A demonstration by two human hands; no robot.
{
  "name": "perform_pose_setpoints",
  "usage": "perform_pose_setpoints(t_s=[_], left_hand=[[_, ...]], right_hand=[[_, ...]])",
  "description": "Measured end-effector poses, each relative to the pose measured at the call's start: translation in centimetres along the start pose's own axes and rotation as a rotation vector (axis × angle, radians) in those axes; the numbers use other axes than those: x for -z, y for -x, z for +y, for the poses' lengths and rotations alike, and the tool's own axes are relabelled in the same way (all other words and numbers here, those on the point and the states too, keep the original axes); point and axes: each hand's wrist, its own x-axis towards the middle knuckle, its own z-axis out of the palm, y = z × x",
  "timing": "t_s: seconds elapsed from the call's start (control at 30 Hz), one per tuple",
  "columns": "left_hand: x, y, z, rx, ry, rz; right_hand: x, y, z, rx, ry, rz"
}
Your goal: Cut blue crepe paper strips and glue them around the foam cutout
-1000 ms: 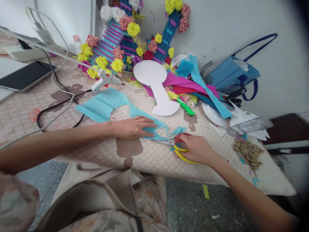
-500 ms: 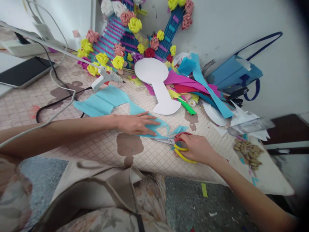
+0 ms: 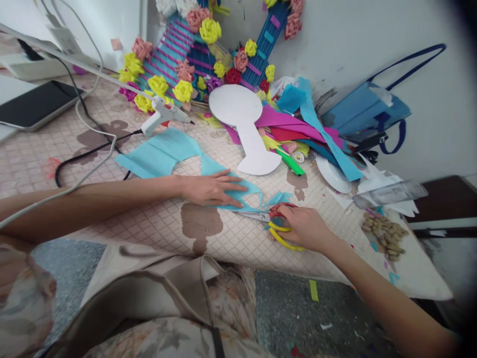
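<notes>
Head cam: L hand (image 3: 214, 189) open on blue paper (image 3: 164, 151), R hand (image 3: 306, 226) gripping scissors (image 3: 261, 216).

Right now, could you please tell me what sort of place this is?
Likely a home craft corner: a glue gun, piles of coloured paper, and scissors in the right hand.

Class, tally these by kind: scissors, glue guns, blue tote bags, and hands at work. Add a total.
scissors: 1
glue gun: 1
blue tote bag: 1
hands: 2 (left hand, right hand)
Total: 5
</notes>
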Motion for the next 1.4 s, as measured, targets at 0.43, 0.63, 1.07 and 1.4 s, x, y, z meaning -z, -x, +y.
perform_pose_setpoints(t_s=[0.43,0.63,1.07,1.4], left_hand=[[-0.1,0.0,0.0,0.007,0.024,0.015],[-0.1,0.0,0.1,0.015,0.023,0.0],[-0.1,-0.1,0.1,0.024,0.097,0.048],[-0.2,0.0,0.0,0.018,0.078,0.033]], right_hand=[[0.9,-0.3,-0.6,-0.043,-0.059,-0.05],[0.7,-0.7,-0.8,-0.028,-0.049,-0.045],[0.8,-0.7,-0.8,-0.01,-0.021,-0.015],[1.4,-1.5,-1.7,-0.042,-0.048,-0.078]])
